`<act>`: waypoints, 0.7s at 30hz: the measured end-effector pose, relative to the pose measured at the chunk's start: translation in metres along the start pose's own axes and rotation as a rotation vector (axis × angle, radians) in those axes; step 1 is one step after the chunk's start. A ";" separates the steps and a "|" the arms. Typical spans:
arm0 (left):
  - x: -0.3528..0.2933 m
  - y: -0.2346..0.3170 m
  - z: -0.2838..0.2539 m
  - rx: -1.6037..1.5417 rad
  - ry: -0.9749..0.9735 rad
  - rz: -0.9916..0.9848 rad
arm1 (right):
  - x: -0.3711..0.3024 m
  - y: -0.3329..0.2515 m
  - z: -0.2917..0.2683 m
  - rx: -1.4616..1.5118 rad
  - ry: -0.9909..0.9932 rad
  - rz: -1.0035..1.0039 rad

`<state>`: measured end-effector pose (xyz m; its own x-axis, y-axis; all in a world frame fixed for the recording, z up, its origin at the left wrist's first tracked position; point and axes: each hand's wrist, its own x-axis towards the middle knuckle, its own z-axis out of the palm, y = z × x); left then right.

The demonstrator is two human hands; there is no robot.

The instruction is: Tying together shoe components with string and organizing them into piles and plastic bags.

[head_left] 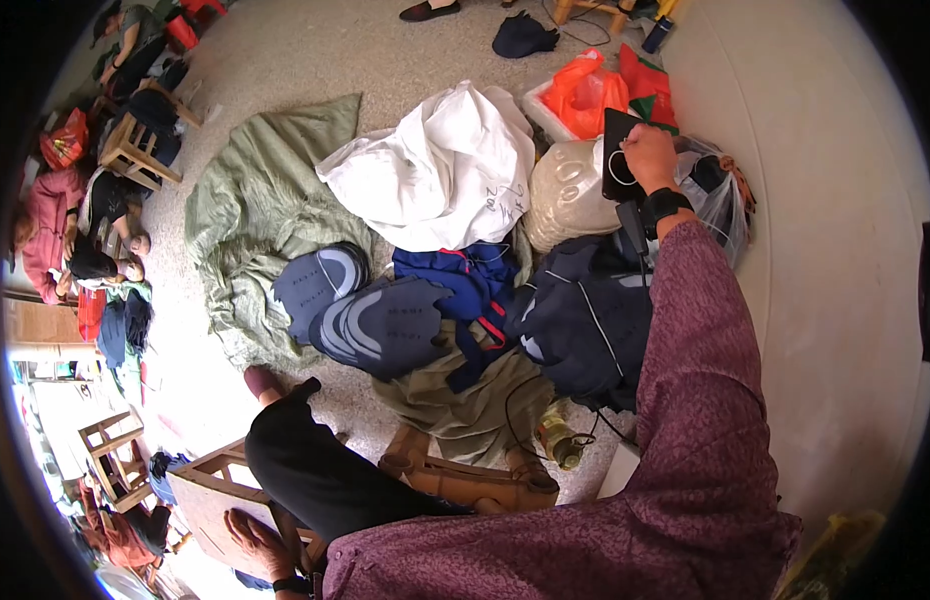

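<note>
My right hand point(650, 158), its wrist in a black band, is stretched far forward. Its fingers close on a flat black rectangular object point(617, 165) with a thin white loop on it; I cannot tell its kind. Just left of that object stands a clear bag of beige material point(565, 195). My left hand point(250, 540) lies flat, fingers spread, on the light board of a wooden stool point(210, 515) at the lower left. In front of me are stacks of dark blue cut fabric pieces point(390, 325) with grey curved stripes.
A white sack point(435, 165) and a green cloth point(270, 180) lie on the floor. Dark garments point(585, 320), a bottle point(559, 440) and cables are near my right side. Orange bags point(585, 95) stand by the pale wall point(805, 200). Other people point(55, 215) sit at the left.
</note>
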<state>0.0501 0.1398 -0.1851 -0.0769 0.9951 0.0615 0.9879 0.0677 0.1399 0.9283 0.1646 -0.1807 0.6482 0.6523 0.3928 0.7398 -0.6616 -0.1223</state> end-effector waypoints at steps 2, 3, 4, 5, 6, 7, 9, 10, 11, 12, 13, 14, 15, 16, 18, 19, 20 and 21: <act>0.002 -0.004 0.003 -0.022 0.015 0.034 | 0.001 0.006 0.006 -0.028 0.042 0.004; 0.002 -0.005 0.003 -0.021 0.012 0.033 | 0.001 0.010 0.009 -0.054 0.085 0.007; 0.002 -0.005 0.004 -0.008 0.024 0.043 | 0.002 0.016 0.008 -0.057 0.082 0.006; 0.003 -0.005 0.006 0.005 0.036 0.055 | 0.002 0.024 0.006 0.030 0.071 -0.009; 0.003 -0.004 0.004 0.008 0.033 0.050 | 0.001 0.021 0.002 0.123 0.057 -0.026; 0.003 -0.002 0.002 0.019 0.027 0.045 | -0.001 0.018 -0.003 0.123 0.053 -0.029; 0.002 -0.004 0.001 0.032 0.020 0.037 | -0.012 0.011 -0.020 0.365 -0.048 -0.054; 0.001 -0.009 0.001 0.040 0.033 0.040 | -0.019 0.005 -0.024 0.371 -0.052 -0.057; -0.001 -0.012 0.000 0.048 0.047 0.043 | -0.025 0.000 -0.026 0.385 -0.135 -0.035; 0.001 -0.010 0.002 0.043 0.044 0.049 | -0.029 0.000 -0.032 0.385 -0.212 -0.007; 0.004 -0.006 0.004 0.030 0.033 0.038 | -0.027 0.009 -0.023 0.416 -0.125 0.003; 0.006 -0.003 0.006 0.017 0.023 0.027 | -0.029 0.012 -0.024 0.411 -0.123 0.006; 0.007 -0.001 0.005 0.021 0.025 0.023 | -0.030 -0.005 -0.033 0.488 0.085 0.023; 0.006 0.000 0.004 0.019 0.025 0.029 | -0.032 -0.026 -0.040 0.565 0.292 0.041; 0.001 -0.006 0.000 0.030 0.030 0.019 | -0.037 -0.074 -0.035 0.943 0.255 0.009; -0.002 -0.012 0.000 0.055 0.050 0.036 | -0.042 -0.101 -0.027 0.932 0.155 -0.054; -0.002 -0.016 0.003 0.071 0.065 0.060 | -0.045 -0.123 -0.024 0.907 0.061 -0.119; -0.001 -0.015 0.004 0.071 0.064 0.056 | -0.045 -0.135 -0.001 0.883 0.035 -0.149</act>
<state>0.0354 0.1383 -0.1917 -0.0275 0.9911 0.1303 0.9977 0.0192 0.0645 0.7993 0.2244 -0.1810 0.5390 0.6875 0.4867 0.6946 -0.0358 -0.7185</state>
